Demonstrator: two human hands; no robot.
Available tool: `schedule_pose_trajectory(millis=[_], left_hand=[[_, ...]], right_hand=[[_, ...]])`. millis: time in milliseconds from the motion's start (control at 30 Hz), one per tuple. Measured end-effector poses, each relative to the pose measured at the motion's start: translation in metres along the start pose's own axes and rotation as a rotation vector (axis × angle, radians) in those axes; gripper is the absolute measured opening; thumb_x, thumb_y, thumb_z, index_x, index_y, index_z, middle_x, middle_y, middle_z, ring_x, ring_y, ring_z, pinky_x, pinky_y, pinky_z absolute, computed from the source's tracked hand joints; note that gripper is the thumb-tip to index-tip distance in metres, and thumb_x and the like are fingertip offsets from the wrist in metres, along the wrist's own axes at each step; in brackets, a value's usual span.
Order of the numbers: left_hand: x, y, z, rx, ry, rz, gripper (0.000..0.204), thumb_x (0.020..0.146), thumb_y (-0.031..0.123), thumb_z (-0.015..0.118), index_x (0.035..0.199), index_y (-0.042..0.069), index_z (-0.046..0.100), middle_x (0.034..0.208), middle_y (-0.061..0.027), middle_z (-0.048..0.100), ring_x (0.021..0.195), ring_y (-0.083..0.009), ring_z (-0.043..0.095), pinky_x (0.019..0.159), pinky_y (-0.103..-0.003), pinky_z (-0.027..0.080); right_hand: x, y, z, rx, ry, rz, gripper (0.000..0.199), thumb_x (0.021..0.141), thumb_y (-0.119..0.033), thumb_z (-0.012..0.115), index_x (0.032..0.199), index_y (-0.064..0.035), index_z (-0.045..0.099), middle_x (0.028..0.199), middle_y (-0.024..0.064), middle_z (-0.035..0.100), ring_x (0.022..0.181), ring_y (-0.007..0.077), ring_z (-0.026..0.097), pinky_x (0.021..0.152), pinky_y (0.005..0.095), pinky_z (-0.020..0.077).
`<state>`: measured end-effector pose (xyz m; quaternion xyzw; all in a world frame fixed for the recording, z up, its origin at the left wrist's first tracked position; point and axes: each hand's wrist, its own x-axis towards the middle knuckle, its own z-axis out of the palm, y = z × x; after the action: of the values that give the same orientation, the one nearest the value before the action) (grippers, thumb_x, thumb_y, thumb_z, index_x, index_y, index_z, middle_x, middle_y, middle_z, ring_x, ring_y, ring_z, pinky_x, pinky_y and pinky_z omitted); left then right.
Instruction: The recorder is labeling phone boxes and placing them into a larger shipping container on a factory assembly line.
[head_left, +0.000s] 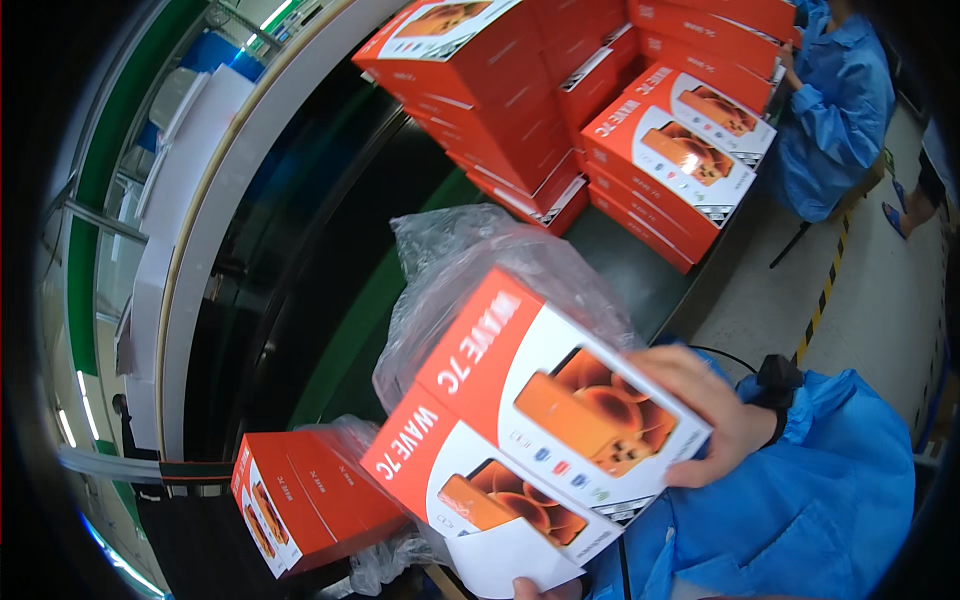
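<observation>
Two red-and-white phone boxes (pixel 560 400), side by side with orange phones pictured on top, are held up tilted at the centre. My right hand (pixel 705 410) is closed around their right end, thumb along the near edge. At the bottom edge, only the fingertips of my left hand (pixel 540 590) show, pressed to a white sheet (pixel 510 560) that overlaps the lower box. The rest of that hand is out of the picture. Right behind the held boxes lies a crumpled clear plastic bag (pixel 440 250).
Tall stacks of red boxes (pixel 490 110) stand at the far side, with a lower stack (pixel 665 170) to their right. Another group of red boxes (pixel 320 500) sits at lower left, with clear plastic beside it. A co-worker in a blue smock (pixel 840 110) reaches to the far stacks.
</observation>
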<state>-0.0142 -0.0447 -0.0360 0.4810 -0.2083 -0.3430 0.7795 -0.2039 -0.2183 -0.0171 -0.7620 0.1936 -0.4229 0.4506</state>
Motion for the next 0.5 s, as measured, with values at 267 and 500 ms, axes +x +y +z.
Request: schedule_pose_trajectory(millis=[267,500], left_hand=[[0.057,-0.091,0.154,0.294,-0.528,-0.143,0.048,0.09,0.023,0.046,0.126,-0.009,0.038,0.121,-0.0201,0.049,0.112,-0.0306,0.048,0.097,-0.041,0.036],[0.057,-0.157,0.276,0.22,-0.833,-0.002,0.049,0.099,0.031,0.035,0.12,-0.012,0.043,0.122,-0.0213,0.048,0.113,-0.0259,0.044,0.1,-0.032,0.029]], right_hand=[[0.007,0.013,-0.13,-0.218,0.976,-0.114,0.039,0.08,-0.024,0.057,0.108,0.0023,0.05,0.103,0.0085,0.054,0.093,0.0118,0.052,0.08,0.0249,0.0431],[-0.004,0.091,-0.229,-0.369,0.976,0.175,0.031,0.088,-0.02,0.06,0.109,0.0011,0.054,0.099,0.0059,0.057,0.088,0.0104,0.054,0.077,0.0212,0.042]])
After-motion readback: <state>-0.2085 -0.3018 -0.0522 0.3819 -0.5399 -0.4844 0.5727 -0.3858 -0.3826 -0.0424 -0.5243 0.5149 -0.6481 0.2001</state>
